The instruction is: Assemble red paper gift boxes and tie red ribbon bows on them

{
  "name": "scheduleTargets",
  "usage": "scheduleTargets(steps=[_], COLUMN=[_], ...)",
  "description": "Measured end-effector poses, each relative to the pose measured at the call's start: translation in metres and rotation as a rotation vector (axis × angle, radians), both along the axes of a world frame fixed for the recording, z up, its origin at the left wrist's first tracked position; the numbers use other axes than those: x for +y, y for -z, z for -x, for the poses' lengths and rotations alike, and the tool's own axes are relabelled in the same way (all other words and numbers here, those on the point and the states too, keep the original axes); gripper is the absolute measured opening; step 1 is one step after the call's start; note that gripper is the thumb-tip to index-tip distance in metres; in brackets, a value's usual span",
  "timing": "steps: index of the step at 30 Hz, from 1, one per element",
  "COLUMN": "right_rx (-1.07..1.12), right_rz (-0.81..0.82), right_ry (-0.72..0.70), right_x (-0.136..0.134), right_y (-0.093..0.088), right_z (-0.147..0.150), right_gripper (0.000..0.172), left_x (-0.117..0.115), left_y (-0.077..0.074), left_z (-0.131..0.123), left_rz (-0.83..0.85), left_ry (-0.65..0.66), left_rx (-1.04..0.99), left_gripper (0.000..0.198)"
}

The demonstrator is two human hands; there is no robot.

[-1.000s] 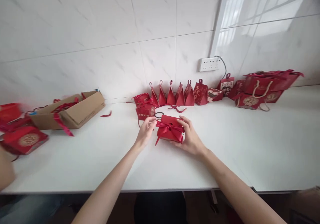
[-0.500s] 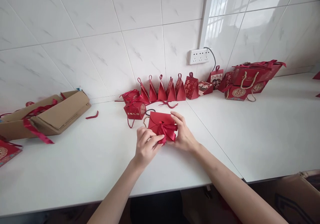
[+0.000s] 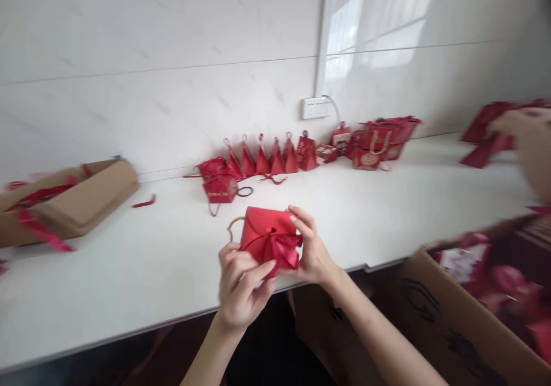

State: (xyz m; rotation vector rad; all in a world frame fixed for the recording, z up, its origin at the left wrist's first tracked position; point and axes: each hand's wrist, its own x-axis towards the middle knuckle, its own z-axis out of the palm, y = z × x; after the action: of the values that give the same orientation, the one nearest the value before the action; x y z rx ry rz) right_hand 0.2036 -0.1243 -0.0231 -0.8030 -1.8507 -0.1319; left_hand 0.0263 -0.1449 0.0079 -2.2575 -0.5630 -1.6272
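Note:
Between my two hands is a red gift box [image 3: 258, 221] with a satin ribbon bow [image 3: 282, 250] on its face and a twisted cord handle [image 3: 231, 225] at its left. My left hand [image 3: 243, 280] grips the box's lower left, with its fingertips at the bow. Along the right side, my right hand [image 3: 313, 248] is closed round the edge, fingers over the top corner. The box is held up above the counter's front edge. Its underside is hidden.
A white counter [image 3: 181, 271] runs along the wall. Triangular red boxes [image 3: 262, 162] line the back, with stacked boxes [image 3: 383, 139] farther right. A cardboard tray [image 3: 86, 202] holds ribbons. At right stand a filled carton [image 3: 447, 305] and another person's blurred arm [image 3: 529, 145].
My hands have lifted the gift box off the counter and nearer to me. The view has swung right, bringing the filled carton and another person's arm into sight.

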Motion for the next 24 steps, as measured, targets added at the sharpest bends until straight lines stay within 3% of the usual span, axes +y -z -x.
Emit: scheduleTargets(steps=[2,4,7,9,11,13,15,16,20,24], right_rx=[0.033,0.161,0.611,0.97,1.264,1.471,1.598,1.651,1.851,1.803], right_rz=[0.048,0.117,0.325,0.481,0.634,0.776,0.865,0.888,0.887,0.867], right_ry=[0.09,0.229,0.373,0.324,0.201,0.06,-0.075,-0.134,-0.221,-0.067], right_x=[-0.039,-0.076,-0.124,-0.151,-0.173,-0.191,-0.204,-0.209,-0.219,-0.228], right_y=[0.006,0.014,0.019,0.014,0.003,-0.009,-0.017,-0.019,-0.02,-0.02], right_z=[-0.012,-0.027,-0.054,-0.071,-0.085,-0.094,-0.099,-0.1,-0.099,-0.092], right_gripper=[0.094,0.093,0.087,0.076,0.065,0.057,0.053,0.053,0.049,0.052], left_x=[-0.024,-0.041,-0.051,-0.05,-0.047,-0.046,-0.048,-0.05,-0.057,-0.059], left_y=[0.007,0.023,0.064,0.096,0.124,0.142,0.147,0.146,0.132,0.131], left_z=[-0.004,-0.014,-0.041,-0.063,-0.082,-0.093,-0.097,-0.098,-0.096,-0.094], left_rz=[0.124,0.218,0.35,0.54,0.873,1.174,1.288,1.291,1.299,1.299], left_ry=[0.147,0.303,0.518,0.632,0.565,0.414,0.289,0.257,0.26,0.236], left_rx=[-0.068,-0.123,-0.122,0.021,0.284,0.72,1.08,1.163,1.134,1.183], left_gripper=[0.025,0.03,0.028,0.02,0.02,0.022,0.026,0.029,0.036,0.037])
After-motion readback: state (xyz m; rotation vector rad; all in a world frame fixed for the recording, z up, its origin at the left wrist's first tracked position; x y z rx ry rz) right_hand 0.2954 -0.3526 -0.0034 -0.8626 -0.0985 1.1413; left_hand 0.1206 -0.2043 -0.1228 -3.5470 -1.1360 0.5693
